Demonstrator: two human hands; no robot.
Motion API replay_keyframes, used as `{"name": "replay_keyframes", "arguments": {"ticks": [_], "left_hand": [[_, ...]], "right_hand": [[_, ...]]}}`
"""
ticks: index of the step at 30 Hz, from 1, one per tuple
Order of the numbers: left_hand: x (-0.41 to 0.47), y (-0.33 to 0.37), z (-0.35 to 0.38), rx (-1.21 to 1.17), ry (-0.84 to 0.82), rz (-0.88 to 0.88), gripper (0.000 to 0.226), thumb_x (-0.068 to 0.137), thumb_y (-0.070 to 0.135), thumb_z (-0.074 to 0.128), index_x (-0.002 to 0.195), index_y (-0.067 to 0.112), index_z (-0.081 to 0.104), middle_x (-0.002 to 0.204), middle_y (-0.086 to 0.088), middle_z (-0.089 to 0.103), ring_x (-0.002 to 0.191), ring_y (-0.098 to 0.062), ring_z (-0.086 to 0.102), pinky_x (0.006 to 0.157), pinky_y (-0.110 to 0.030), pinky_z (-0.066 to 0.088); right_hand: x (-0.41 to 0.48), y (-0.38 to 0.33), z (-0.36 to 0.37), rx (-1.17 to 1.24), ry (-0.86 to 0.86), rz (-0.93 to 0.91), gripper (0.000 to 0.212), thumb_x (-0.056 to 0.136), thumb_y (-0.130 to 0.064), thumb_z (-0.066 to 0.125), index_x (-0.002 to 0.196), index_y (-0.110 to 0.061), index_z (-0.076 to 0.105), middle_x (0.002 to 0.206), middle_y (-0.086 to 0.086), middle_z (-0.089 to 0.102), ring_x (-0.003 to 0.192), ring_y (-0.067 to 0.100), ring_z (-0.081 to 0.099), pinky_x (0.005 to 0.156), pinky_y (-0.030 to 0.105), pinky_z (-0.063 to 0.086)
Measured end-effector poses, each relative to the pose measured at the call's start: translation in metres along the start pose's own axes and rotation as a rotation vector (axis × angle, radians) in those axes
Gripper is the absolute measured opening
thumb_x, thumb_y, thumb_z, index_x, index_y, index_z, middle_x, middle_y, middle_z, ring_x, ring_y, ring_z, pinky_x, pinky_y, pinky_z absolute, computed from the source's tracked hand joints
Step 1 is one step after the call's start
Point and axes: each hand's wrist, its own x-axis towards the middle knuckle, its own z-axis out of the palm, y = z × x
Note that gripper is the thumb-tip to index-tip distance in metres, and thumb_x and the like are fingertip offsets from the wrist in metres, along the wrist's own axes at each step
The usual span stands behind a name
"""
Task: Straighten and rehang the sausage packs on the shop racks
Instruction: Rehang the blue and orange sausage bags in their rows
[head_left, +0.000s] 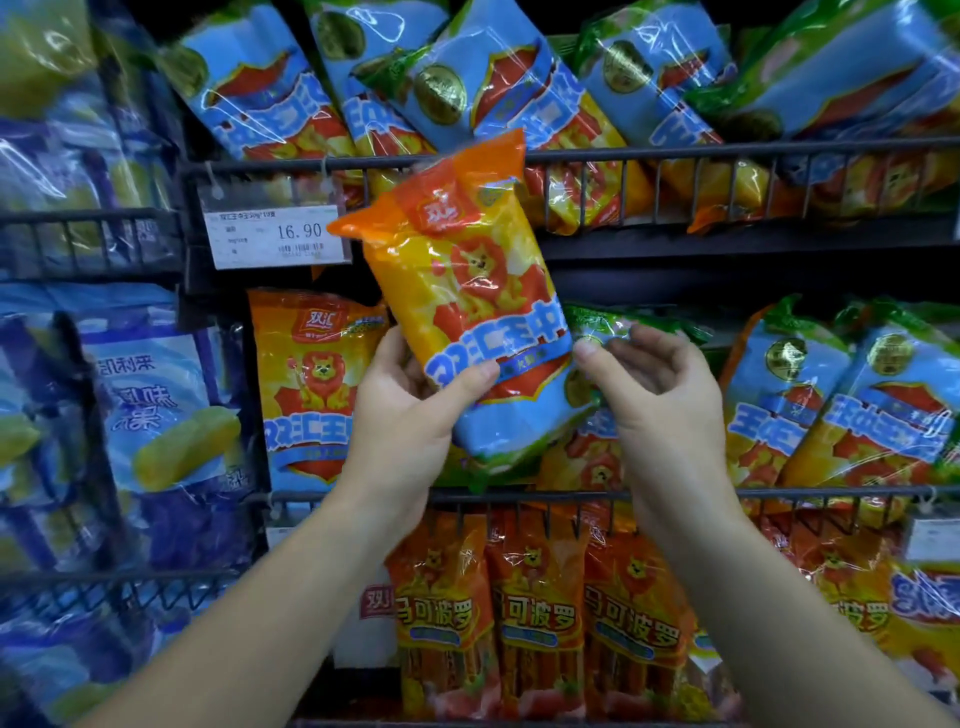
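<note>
An orange-topped sausage pack with a lion picture and a blue lower half is held up in front of the racks, tilted with its top to the upper left. My left hand grips its lower left part, thumb across the front. My right hand is at the pack's lower right edge, fingers curled and thumb tip touching the pack. A matching pack stands upright in the middle rack just left of my hands. Green-topped packs lean in the same rack to the right.
The upper wire rack holds several slanted blue and green-topped packs. A price tag reading 16.90 hangs from it. The lower rack holds orange stick packs. Blue packs fill the racks on the left.
</note>
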Motion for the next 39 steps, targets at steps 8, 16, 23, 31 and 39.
{"name": "replay_keyframes", "arguments": {"ticks": [8,16,23,31,39], "left_hand": [[0.013,0.010,-0.026,0.161,-0.203,-0.023,0.044,0.073,0.013,0.073,0.115,0.018,0.061,0.107,-0.007,0.074,0.100,-0.025,0.071,0.080,-0.037,0.059],[0.025,0.000,-0.049,0.190,-0.221,-0.128,0.053,0.069,0.012,0.075,0.120,0.013,0.060,0.114,-0.009,0.071,0.104,-0.023,0.070,0.079,-0.031,0.057],[0.028,-0.012,-0.057,0.289,-0.176,-0.179,0.046,0.081,0.001,0.072,0.123,0.013,0.057,0.112,-0.005,0.071,0.102,-0.018,0.070,0.077,-0.027,0.058],[0.031,-0.017,-0.053,0.524,-0.100,-0.060,0.053,0.093,0.001,0.062,0.139,0.016,0.042,0.117,0.013,0.060,0.110,-0.002,0.058,0.096,-0.019,0.047],[0.028,-0.027,-0.047,0.686,-0.076,0.063,0.048,0.098,0.010,0.055,0.138,0.033,0.042,0.124,0.019,0.059,0.119,0.000,0.055,0.103,-0.028,0.045]], "right_hand": [[0.004,-0.010,0.016,-0.196,-0.385,-0.130,0.049,0.090,-0.024,0.071,0.136,-0.020,0.054,0.109,-0.003,0.072,0.101,0.007,0.069,0.086,0.031,0.058],[0.007,0.010,0.025,-0.164,-0.396,-0.090,0.045,0.074,-0.037,0.073,0.116,-0.031,0.057,0.102,-0.003,0.072,0.096,0.010,0.070,0.083,0.035,0.060],[0.008,0.033,0.032,-0.220,-0.360,-0.042,0.034,0.086,-0.024,0.075,0.108,-0.037,0.052,0.097,-0.008,0.068,0.086,-0.003,0.068,0.074,0.020,0.057],[0.006,0.056,0.031,-0.482,-0.351,-0.015,0.038,0.089,-0.041,0.071,0.121,-0.029,0.056,0.106,-0.005,0.070,0.093,0.012,0.070,0.082,0.043,0.059],[0.006,0.055,0.035,-0.592,-0.324,-0.082,0.023,0.093,-0.041,0.065,0.111,-0.033,0.053,0.093,-0.006,0.069,0.085,0.011,0.068,0.077,0.043,0.059]]}}
